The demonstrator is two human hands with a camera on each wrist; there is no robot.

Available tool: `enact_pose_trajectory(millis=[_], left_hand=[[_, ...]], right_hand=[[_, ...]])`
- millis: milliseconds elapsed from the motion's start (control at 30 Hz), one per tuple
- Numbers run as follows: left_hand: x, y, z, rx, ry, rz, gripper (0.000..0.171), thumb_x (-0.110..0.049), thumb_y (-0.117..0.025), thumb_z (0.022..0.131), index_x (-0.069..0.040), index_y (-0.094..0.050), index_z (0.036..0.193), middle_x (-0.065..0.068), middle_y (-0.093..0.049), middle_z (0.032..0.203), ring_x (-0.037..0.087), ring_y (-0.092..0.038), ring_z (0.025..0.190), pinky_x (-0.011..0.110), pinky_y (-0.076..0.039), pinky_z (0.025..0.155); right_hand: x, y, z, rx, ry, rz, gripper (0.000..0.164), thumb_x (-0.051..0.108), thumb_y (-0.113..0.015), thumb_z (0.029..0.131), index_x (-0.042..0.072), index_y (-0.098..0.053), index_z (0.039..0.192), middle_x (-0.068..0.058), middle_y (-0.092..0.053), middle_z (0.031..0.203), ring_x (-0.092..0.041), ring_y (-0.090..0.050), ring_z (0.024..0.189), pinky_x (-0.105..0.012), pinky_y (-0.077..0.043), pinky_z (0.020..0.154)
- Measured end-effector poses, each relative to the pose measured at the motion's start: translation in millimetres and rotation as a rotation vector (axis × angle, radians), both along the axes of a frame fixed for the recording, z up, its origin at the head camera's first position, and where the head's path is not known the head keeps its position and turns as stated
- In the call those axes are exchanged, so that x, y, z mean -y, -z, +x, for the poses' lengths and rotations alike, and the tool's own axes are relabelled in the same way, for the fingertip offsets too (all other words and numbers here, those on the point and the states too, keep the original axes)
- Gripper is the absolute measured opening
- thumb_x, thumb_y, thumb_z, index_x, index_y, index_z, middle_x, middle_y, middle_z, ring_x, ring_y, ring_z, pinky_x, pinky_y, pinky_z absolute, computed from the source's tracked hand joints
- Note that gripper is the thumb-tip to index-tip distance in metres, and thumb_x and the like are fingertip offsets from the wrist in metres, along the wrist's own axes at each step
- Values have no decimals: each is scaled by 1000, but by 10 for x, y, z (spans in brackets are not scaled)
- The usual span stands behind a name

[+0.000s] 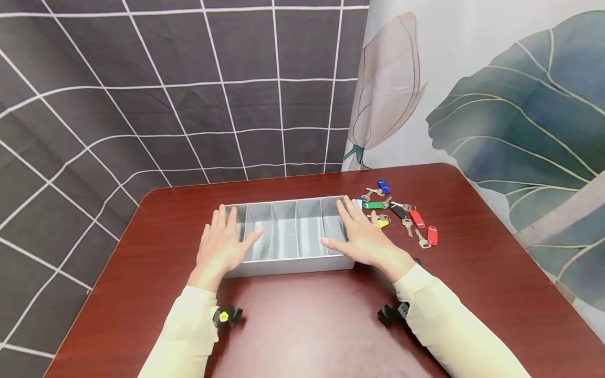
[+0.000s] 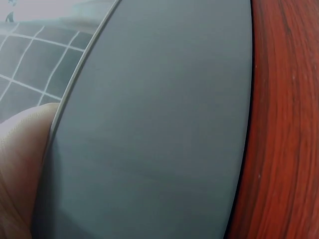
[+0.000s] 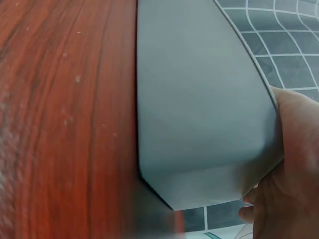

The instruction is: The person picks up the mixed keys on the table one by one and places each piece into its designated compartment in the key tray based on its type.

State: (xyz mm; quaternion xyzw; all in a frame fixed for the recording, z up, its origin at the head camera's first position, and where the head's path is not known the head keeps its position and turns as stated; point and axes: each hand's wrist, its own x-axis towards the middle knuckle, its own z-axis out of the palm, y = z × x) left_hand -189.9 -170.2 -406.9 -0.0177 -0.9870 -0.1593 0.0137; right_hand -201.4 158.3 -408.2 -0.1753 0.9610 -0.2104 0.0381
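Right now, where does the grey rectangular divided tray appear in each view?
Head: the grey rectangular divided tray sits just below centre, slightly left.
Left wrist: its plain grey wall fills the middle.
Right wrist: its wall runs down from the top edge, slightly right of centre.
Shared landmark: reddish-brown wood-grained table.

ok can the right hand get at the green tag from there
Probably yes: the green tag lies uncovered close beside the right hand, though that hand would have to leave the tray.
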Motion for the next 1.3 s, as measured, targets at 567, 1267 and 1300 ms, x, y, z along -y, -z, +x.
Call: enact_pose_trajectory(millis=[567,1267,1300], left_hand=[[32,-84,2,2,44,40,107,-81,-35,83,-3,-16,153,22,-4,159,39,-6,145,57,-10,114],[171,-37,-30,78,3,131,112,-77,-38,84,4,0,151,24,-5,158,40,-7,145,58,-10,113],[169,-35,-27,81,1,135,112,-77,-38,84,4,-1,151,24,-5,158,41,-7,145,58,-10,113]], right_hand=[[-43,-54,0,5,-12,-15,107,79,-45,80,12,-9,155,-4,3,162,-25,2,147,-66,-3,110],[-239,-122,-117,-15,-48,-54,90,59,-49,92,8,-9,155,-9,-7,161,-27,-4,147,-66,-8,110],[-282,-143,-136,-23,-41,-61,90,59,-50,92,7,-9,155,-11,-9,161,-28,-5,147,-65,-8,110]])
